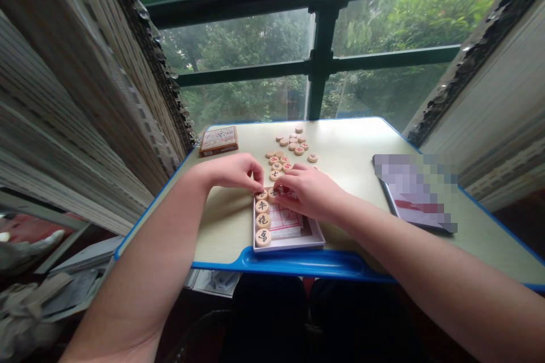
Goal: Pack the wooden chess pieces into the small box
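Note:
A shallow white box [298, 239] lies near the front edge of the table, with a folded printed paper board inside. Several round wooden chess pieces [263, 221] stand in a column along its left wall. My left hand [236, 172] is closed in a pinch at the box's far left corner, fingertips on a piece there. My right hand [309, 191] rests over the far end of the box, fingers curled around pieces [276, 193] at that edge. What lies under its palm is hidden.
Several loose wooden pieces [292, 146] are scattered on the pale table [353, 153] beyond the hands. The box lid [218, 140] sits at the far left corner. A flat blurred item [415, 193] lies at the right. Window bars and curtains enclose the table.

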The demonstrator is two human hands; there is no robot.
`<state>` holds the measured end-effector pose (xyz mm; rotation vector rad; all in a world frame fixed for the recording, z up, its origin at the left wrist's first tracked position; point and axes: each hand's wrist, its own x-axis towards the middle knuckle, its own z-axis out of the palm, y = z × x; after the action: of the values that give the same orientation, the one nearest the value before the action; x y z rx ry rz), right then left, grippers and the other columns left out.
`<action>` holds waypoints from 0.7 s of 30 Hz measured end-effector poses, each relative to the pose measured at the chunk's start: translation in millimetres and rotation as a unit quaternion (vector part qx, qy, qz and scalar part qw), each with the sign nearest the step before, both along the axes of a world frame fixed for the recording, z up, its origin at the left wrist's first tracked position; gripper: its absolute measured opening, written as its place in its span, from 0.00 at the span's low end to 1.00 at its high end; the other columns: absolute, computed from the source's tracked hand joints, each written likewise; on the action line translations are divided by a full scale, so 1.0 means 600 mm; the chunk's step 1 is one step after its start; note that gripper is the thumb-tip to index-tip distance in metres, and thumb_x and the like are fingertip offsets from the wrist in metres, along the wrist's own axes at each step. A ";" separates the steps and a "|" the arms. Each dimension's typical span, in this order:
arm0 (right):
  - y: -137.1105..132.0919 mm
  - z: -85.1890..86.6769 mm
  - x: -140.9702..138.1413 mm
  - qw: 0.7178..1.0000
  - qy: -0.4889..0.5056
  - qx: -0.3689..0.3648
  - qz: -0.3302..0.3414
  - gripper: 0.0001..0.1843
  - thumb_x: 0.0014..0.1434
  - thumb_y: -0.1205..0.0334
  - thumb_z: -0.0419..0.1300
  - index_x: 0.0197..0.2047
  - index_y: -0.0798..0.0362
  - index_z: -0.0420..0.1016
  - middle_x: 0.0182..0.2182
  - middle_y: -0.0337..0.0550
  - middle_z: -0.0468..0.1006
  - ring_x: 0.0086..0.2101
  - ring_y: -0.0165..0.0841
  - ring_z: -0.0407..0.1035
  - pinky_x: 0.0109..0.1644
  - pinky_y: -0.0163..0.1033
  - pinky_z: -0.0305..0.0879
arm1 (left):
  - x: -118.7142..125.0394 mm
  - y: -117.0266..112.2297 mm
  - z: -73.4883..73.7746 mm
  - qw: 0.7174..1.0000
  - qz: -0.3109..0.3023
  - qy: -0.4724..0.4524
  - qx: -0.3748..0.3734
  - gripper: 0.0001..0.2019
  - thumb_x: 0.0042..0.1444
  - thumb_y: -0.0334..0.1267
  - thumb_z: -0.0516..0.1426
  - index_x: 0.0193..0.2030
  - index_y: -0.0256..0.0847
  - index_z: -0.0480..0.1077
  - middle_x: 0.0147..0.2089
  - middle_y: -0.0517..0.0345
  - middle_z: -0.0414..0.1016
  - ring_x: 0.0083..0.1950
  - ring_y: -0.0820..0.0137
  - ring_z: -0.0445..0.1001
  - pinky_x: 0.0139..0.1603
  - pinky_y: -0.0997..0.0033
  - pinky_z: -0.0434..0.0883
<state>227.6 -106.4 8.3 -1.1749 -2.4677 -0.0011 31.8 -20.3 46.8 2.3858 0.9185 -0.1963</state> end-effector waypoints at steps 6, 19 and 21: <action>0.000 -0.001 0.000 1.000 -0.001 -0.002 -0.001 0.09 0.57 0.59 0.59 0.38 0.55 0.77 0.31 0.46 0.77 0.34 0.35 0.63 0.35 0.37 0.55 | 0.000 -0.001 0.000 1.000 0.000 0.000 -0.006 0.15 0.46 0.46 0.58 0.33 0.36 0.76 0.26 0.60 0.72 0.28 0.74 0.63 0.27 0.76 0.57; -0.001 -0.001 0.000 1.000 -0.011 -0.006 -0.001 0.09 0.57 0.60 0.59 0.39 0.54 0.76 0.31 0.45 0.77 0.35 0.35 0.62 0.35 0.38 0.54 | -0.004 0.004 -0.007 1.000 0.005 0.000 -0.016 0.17 0.47 0.49 0.58 0.34 0.35 0.76 0.28 0.58 0.73 0.29 0.74 0.64 0.28 0.76 0.58; -0.001 -0.001 0.000 1.000 -0.012 -0.007 -0.001 0.09 0.57 0.60 0.59 0.39 0.54 0.76 0.31 0.45 0.77 0.35 0.35 0.62 0.35 0.38 0.54 | -0.004 0.005 -0.007 1.000 0.005 -0.001 -0.016 0.17 0.46 0.49 0.58 0.34 0.35 0.76 0.28 0.58 0.73 0.29 0.74 0.64 0.28 0.76 0.58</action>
<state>227.6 -106.8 8.0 -1.1898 -2.4920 0.0014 29.5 -17.5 42.7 2.3510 0.9192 -0.2047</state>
